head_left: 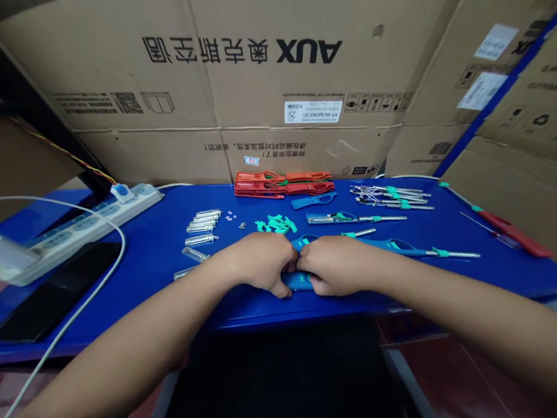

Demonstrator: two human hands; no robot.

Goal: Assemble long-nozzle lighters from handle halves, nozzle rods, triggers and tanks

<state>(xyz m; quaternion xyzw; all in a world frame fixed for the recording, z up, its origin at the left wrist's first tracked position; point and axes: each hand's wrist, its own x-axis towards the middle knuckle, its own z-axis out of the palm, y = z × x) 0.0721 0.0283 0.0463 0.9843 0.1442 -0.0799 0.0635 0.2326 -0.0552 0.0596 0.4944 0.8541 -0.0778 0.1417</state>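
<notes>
Right now, working near the front edge of the blue table (250, 314), with left hand (264, 261) and right hand (338, 264) meeting over a blue casing (299, 282). Bending the left fingers inward and lowering the left thumb beside the casing's end, while curling the right fingers closely over its top. Gripping from both sides, yet hiding the fingertips' contact, so not showing for certain whether pinching any small part between them. Judging by the pieces laid around, probably fitting or pressing something into place on the casing. Working just short of a scatter of green pieces (276, 224), with clear cylinders (200, 223) lying off to the left, stacked red casings (283, 183) farther back, and metal rods with wires (387, 194) over to the right, beyond a blue casing with a metal tube (332, 218). Likely needing, for the next move, a steady brace from the left while pressing evenly with the right, then easing the fingers apart enough for checking the fit. Possibly risking a slipped or tilted part by pushing unevenly.
</notes>
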